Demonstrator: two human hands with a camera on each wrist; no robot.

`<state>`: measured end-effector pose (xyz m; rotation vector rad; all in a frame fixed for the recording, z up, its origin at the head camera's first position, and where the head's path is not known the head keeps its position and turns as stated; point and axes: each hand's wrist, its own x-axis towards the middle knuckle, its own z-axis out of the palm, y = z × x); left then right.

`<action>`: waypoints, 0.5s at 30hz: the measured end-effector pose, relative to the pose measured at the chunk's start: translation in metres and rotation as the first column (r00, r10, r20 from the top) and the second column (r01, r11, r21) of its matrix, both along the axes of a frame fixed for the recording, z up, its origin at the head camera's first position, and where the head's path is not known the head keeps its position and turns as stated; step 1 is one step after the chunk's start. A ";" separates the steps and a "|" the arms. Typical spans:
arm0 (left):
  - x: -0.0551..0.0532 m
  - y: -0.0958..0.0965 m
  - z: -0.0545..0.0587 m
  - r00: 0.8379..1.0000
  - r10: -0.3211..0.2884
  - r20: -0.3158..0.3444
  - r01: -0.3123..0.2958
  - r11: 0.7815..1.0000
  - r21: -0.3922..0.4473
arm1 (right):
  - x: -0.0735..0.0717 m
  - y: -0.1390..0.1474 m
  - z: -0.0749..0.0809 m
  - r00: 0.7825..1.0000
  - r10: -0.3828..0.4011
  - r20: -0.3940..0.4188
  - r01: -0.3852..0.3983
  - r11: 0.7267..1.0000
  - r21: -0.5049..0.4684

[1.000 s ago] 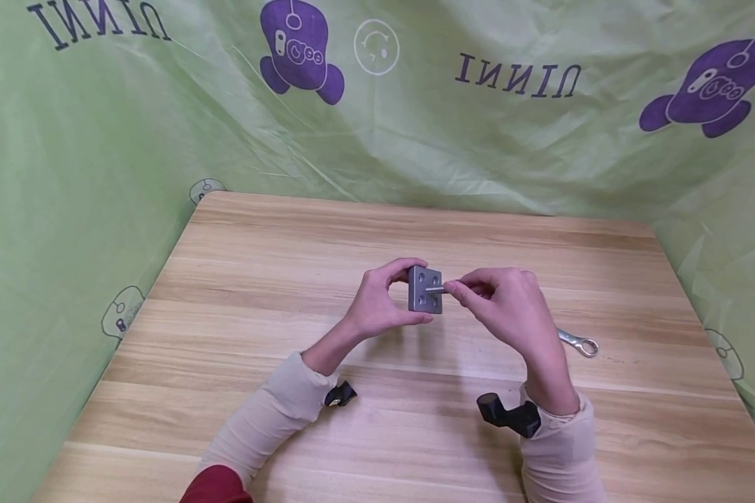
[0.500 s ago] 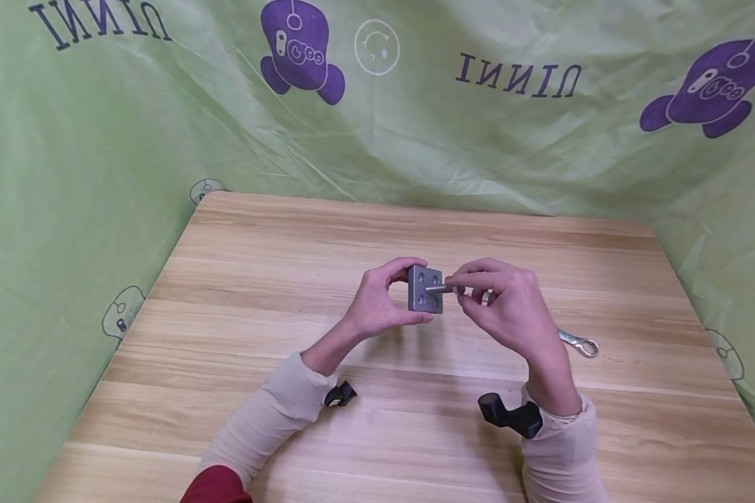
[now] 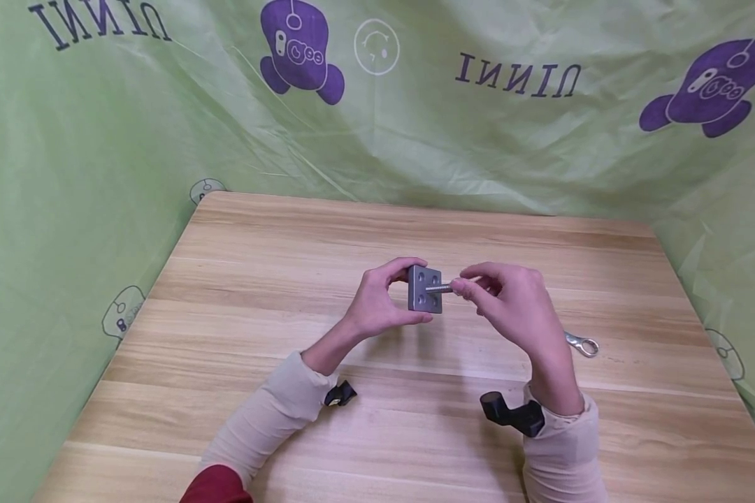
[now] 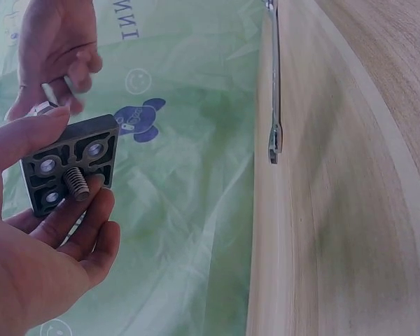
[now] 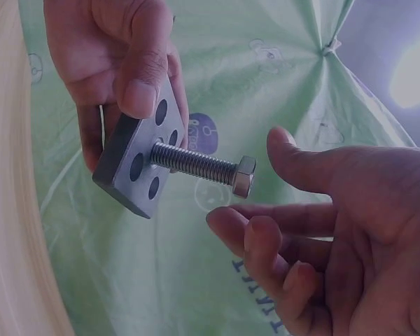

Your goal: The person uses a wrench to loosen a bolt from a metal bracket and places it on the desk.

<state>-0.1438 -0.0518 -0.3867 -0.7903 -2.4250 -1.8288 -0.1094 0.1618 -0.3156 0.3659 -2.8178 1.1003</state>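
Observation:
My left hand (image 3: 380, 300) grips a square dark grey metal plate (image 3: 418, 302) by its edges, above the table. The plate has several round holes. Through its middle runs a hex-head bolt (image 5: 196, 164), most of its threaded shank and its head on the side facing my right hand. On the other face, in the left wrist view, the bolt's threaded end (image 4: 76, 184) sticks out of the ribbed back. My right hand (image 5: 364, 217) is around the bolt head with thumb and fingers spread apart; a gap shows between them and the head in the right wrist view.
A combination wrench (image 3: 584, 344) lies on the wooden table (image 3: 258, 279) to the right, partly hidden by my right forearm. Green printed cloth (image 3: 415, 140) hangs behind and at both sides. Black wrist mounts (image 3: 512, 416) sit on the sleeves.
My right fingers have opened and shifted around the bolt head, and that hand has moved slightly right, covering more of the wrench. The left hand and plate have stayed in place.

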 end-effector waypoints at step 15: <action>-0.001 0.000 -0.002 1.000 -0.005 -0.009 0.005 1.000 0.003 | 0.000 -0.001 -0.001 0.999 0.017 -0.037 -0.015 0.999 0.048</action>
